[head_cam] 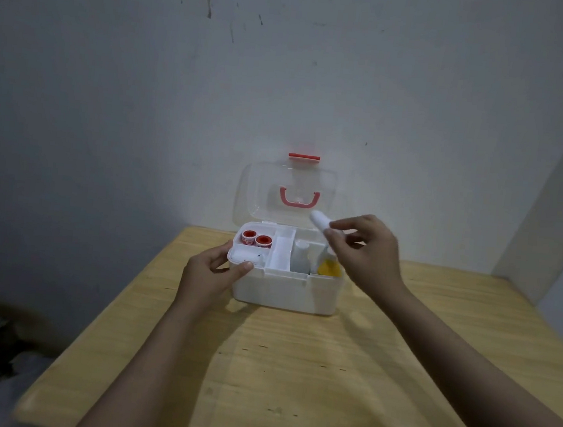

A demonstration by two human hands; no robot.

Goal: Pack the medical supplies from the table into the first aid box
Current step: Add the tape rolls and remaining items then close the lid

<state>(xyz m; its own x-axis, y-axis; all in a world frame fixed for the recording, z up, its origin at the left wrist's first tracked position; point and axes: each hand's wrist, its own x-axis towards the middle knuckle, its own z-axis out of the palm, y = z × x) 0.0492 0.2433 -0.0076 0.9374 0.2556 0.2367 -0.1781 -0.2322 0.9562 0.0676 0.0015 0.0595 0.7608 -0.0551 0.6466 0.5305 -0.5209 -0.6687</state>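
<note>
We have the box open on the table, lid upright behind it. Our left hand grips the box's left rim, thumb and fingers closed on it, steadying. Our right hand pinches a white roll between thumb and fingertips, above the box's right rear corner. Two tape rolls sit in the tray's back-left cell; a bottle stands in the open well. Best bet, we judge: lower the roll into a free gap beside the bottle, then let go.
</note>
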